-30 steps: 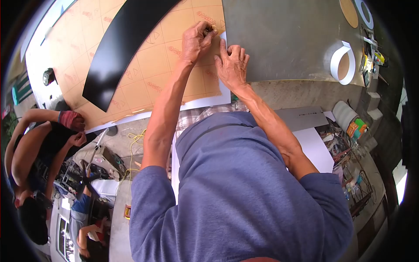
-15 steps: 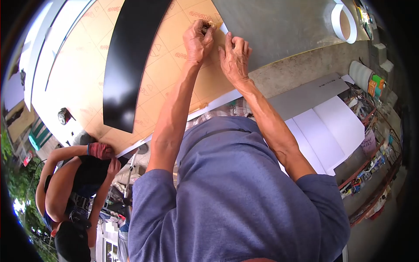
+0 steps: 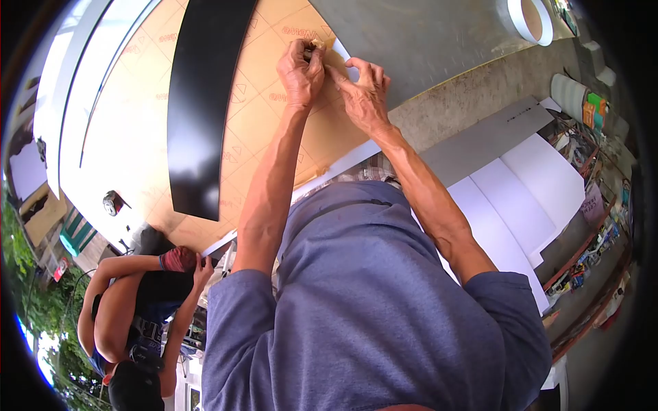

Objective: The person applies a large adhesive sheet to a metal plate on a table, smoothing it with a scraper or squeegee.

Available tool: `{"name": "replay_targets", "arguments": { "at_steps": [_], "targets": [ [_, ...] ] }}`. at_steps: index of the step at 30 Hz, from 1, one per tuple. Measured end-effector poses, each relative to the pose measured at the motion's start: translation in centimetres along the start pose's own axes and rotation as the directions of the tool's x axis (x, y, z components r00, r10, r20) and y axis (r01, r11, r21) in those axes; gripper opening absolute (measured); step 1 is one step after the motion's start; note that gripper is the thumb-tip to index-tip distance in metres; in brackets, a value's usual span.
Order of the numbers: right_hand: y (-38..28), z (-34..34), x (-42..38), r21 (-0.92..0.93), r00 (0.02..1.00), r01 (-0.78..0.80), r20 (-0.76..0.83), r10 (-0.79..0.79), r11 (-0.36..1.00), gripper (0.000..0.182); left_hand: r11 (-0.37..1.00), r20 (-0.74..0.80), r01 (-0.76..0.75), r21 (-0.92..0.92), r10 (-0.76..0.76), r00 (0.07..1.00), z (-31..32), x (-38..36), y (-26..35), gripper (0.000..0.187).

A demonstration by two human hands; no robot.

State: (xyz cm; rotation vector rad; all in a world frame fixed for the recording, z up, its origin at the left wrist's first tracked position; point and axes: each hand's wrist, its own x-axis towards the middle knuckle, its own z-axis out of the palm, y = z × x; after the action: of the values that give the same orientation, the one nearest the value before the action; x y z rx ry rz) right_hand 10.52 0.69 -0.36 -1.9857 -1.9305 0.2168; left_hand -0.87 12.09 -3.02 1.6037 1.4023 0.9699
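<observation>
My left hand [image 3: 300, 77] is closed around a crumpled tan scrap of film or tape [image 3: 317, 45], part of which sticks out past the fingers. Beneath it lies a large sheet covered in brown printed protective paper [image 3: 264, 130], with a white strip [image 3: 341, 49] along its far right edge. Just right of that, my right hand [image 3: 364, 96] rests by the edge, thumb stretched toward the left hand and fingers partly bent, apart from the thumb. I see nothing held in it. A long glossy black panel [image 3: 199, 116] lies across the papered sheet.
A grey sheet [image 3: 425, 41] with a white ring [image 3: 532, 20] adjoins on the right. White folded panels [image 3: 510, 198] lie at right, beside cluttered cables and tools [image 3: 596, 240]. At lower left a co-worker's gloved hand [image 3: 179, 260] touches the sheet's corner.
Both my hands have shifted slightly left and down in view. My right thumb now reaches toward the left hand, and its index finger is more bent. The co-worker's hands remain at the corner.
</observation>
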Motion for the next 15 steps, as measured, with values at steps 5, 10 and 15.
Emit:
{"name": "replay_targets", "arguments": {
  "at_steps": [5,10,15],
  "targets": [
    [-0.7,1.0,0.4,0.09,0.973,-0.228,-0.012,0.23,0.969,0.049,1.0,0.02,0.004,0.005,-0.004,1.0,-0.2,-0.3,-0.1,0.02],
    [-1.8,1.2,0.9,0.069,0.968,-0.245,-0.048,0.248,0.967,0.046,0.999,-0.018,-0.041,-0.002,0.041,0.999,-0.1,0.1,0.3,0.016],
    [-0.5,1.0,0.6,0.248,0.958,-0.272,-0.021,0.286,0.93,0.042,0.999,-0.018,-0.023,-0.046,0.022,1.0,0.2,0.0,-0.4,0.016]
  ]
}}
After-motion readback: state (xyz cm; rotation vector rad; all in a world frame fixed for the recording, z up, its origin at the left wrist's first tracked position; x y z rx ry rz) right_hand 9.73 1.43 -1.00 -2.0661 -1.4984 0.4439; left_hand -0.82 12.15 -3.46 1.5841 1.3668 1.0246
